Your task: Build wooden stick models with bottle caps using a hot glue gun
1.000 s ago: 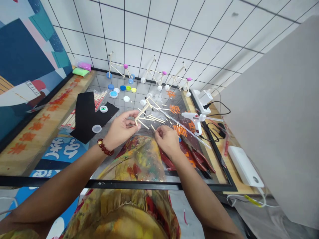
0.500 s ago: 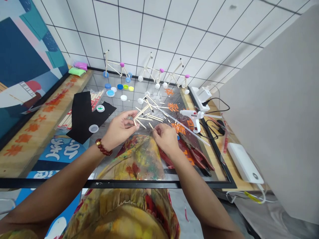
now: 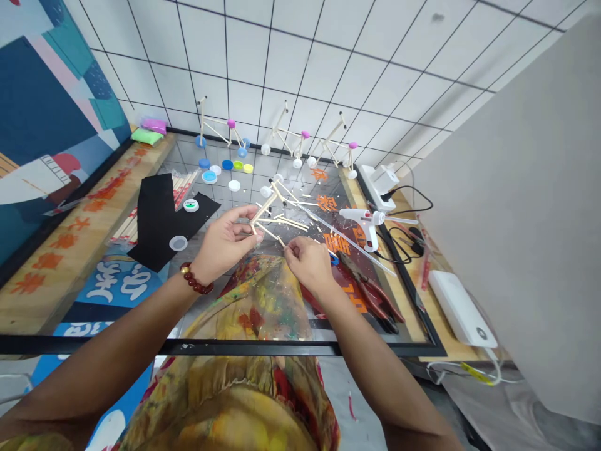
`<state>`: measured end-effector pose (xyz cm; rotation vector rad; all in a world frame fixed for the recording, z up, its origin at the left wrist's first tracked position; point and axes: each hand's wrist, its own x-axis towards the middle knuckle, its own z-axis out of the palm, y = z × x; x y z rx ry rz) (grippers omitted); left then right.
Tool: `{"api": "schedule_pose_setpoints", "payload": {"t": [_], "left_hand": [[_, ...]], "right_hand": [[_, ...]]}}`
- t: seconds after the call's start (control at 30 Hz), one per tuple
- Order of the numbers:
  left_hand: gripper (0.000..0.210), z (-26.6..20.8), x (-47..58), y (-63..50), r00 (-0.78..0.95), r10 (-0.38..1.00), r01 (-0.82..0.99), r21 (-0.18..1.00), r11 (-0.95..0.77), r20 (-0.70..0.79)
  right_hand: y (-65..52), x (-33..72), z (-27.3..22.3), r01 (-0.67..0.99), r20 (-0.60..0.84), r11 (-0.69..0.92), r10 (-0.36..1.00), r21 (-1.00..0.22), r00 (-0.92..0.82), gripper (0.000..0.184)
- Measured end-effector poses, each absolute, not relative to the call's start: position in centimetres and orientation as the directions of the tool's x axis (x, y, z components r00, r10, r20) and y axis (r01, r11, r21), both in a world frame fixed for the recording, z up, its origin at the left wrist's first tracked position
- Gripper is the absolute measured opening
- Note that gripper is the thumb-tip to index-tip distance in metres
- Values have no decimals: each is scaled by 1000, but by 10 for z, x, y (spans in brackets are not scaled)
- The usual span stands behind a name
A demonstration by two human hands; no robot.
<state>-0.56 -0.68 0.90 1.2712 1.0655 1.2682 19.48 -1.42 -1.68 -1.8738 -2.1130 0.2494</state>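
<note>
My left hand (image 3: 231,239) pinches the near corner of a small frame of wooden sticks (image 3: 265,209), tilted above the glass tabletop. Between the thumb and fingers of my right hand (image 3: 307,262) is a short wooden stick (image 3: 281,240), its far tip at the end of one of the frame's sticks; I cannot tell whether they touch. Loose wooden sticks (image 3: 295,223) and small scraps lie just beyond my hands. A white glue gun (image 3: 364,220) rests to the right, with a clear glue stick (image 3: 357,247) lying near it.
Three stick bicycle models (image 3: 287,134) with pink seats stand by the tiled wall. Several bottle caps (image 3: 233,186) lie before them. Black cloth (image 3: 154,216) and packed sticks (image 3: 184,188) are at left; red-handled pliers (image 3: 375,297), a power strip (image 3: 373,185) and cables at right.
My right hand has moved slightly left, bringing the short stick to the end of the frame's stick. My left hand keeps its grip, nearly still.
</note>
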Motion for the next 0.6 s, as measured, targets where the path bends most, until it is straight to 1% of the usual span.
{"api": "schedule_pose_setpoints", "payload": {"t": [0.17, 0.6], "left_hand": [[59, 7, -4, -9, 90, 988, -45, 991, -125, 128], [58, 1, -3, -9, 104, 989, -42, 994, -104, 107]], "right_hand": [[-14, 193, -17, 935, 115, 132, 988, -329, -99, 17], [-13, 192, -19, 929, 121, 136, 988, -344, -100, 19]]}}
